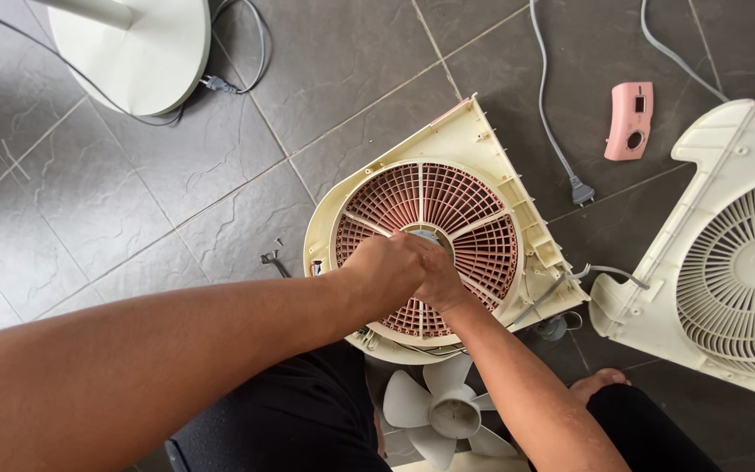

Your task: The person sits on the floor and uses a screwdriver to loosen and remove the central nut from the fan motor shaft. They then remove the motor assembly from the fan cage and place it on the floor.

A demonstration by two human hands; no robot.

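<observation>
Head view | left hand [388,267] and right hand [439,278] both curled shut over hub of cream fan housing [474,140] with pink grille [474,218], frame centre | what fingers pinch: cannot tell | housing likely light, stiff, brittle plastic; take by thick rim | loose fan blade [447,411] at 6 o'clock | second housing [727,262] at 3 o'clock

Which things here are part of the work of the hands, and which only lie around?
In hand: left hand and right hand at the hub of the cream box-fan housing with reddish round grille.

Lying about: white fan blade, pink plastic panel, cream front cover, grey plug, round white base.
</observation>
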